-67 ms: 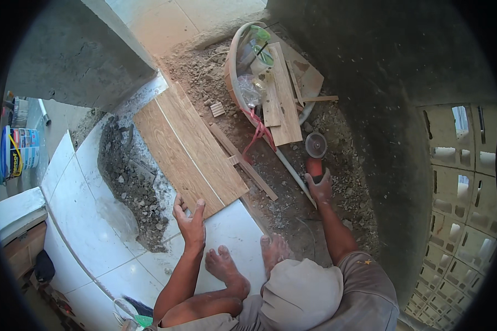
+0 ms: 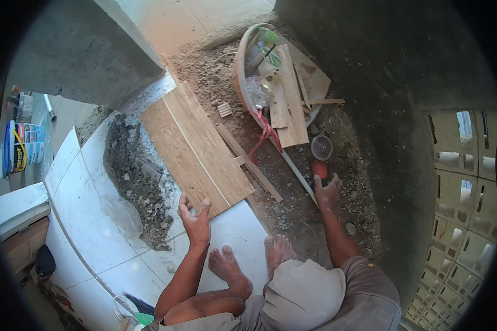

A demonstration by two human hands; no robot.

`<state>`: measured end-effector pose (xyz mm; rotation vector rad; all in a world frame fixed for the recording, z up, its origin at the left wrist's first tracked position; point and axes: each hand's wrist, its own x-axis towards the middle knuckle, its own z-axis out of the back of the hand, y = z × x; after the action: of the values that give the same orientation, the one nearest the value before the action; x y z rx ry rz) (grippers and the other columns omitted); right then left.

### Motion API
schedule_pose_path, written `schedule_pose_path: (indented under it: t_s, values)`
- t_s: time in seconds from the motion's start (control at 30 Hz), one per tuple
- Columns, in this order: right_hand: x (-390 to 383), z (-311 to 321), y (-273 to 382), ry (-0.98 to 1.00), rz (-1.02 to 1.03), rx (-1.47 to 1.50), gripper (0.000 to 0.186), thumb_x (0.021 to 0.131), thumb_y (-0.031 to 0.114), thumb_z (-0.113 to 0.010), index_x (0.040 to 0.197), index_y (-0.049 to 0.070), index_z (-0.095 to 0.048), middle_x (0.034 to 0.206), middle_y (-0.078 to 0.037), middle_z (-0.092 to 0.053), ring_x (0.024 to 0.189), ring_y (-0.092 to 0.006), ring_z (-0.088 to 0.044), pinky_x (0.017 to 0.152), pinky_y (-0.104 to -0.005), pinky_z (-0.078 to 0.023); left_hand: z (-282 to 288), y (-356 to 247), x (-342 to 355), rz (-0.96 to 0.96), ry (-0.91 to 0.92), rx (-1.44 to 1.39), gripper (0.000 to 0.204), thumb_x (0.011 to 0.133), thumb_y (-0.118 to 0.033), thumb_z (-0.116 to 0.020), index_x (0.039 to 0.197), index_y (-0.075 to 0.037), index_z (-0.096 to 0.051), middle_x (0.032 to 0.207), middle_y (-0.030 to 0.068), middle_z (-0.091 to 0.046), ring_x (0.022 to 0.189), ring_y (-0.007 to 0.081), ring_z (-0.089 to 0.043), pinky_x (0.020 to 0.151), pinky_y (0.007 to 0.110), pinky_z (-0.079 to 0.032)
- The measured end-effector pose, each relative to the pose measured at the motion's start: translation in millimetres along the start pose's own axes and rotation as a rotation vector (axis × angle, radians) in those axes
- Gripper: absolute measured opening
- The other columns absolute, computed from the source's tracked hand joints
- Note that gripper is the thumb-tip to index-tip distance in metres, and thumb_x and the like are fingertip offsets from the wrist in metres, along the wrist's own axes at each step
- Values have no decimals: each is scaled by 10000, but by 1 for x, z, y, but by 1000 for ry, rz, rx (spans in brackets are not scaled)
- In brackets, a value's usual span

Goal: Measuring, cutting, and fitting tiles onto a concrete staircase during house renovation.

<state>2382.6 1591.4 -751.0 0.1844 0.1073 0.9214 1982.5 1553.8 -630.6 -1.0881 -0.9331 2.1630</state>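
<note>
My left hand (image 2: 196, 219) grips the near edge of a wood-look plank tile (image 2: 179, 135) with a pale line along it, lying over white tiles and dirt. My right hand (image 2: 327, 190) is closed round a red angle grinder (image 2: 319, 168), whose disc (image 2: 322, 148) faces forward, away from me, beside a pale pipe (image 2: 301, 179). Narrow wooden strips (image 2: 265, 185) lie just right of the plank tile. My bare feet (image 2: 229, 267) are on the white tiles.
A tub (image 2: 238, 71) holds boards (image 2: 295, 118), bags and pink straps. Rubble (image 2: 135, 176) lies on the white tiles (image 2: 77, 198). A concrete pillar (image 2: 83, 55) and bucket (image 2: 26, 143) stand left; a dark wall (image 2: 370, 66) and pierced blocks (image 2: 458, 193) are right.
The whole view has shifted slightly to the right in the picture. My hands keep the same hold on the plank tile and the grinder.
</note>
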Motion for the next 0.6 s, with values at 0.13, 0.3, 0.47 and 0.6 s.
schedule_pose_path:
  t_s: [0.13,0.3,0.47,0.6]
  values:
    - [-49,44,74,395,198,606,497,910,307,-740,1297,30,-595,1127,-163,-639,1021,-305,-650,899,-407,-522,-3,3,-3,-32,-13,-68,875,896,-307,-785,1561,-23,-291,1454,194,-370,1304,297,-425,1039,446,-448]
    - [-92,33,203,633,453,777,428,978,333,-641,1263,16,-607,1143,-199,-658,1083,-348,-641,925,-409,-508,-5,3,8,9,-94,-110,876,886,-290,-795,1552,-8,-301,1410,194,-430,1267,288,-453,1036,429,-440]
    - [-74,21,258,757,301,707,445,1013,408,-565,1193,8,-637,1076,-245,-686,1029,-394,-662,887,-447,-508,7,-10,35,297,-46,-379,794,906,-288,-777,1508,18,-359,1315,163,-547,1162,235,-550,1017,358,-452]
    - [-62,61,272,718,255,586,443,1012,406,-554,1067,-16,-676,942,-253,-702,923,-400,-694,819,-461,-511,12,-42,52,229,247,-746,545,983,-283,-692,1390,31,-510,1270,137,-636,1127,187,-620,980,341,-489]
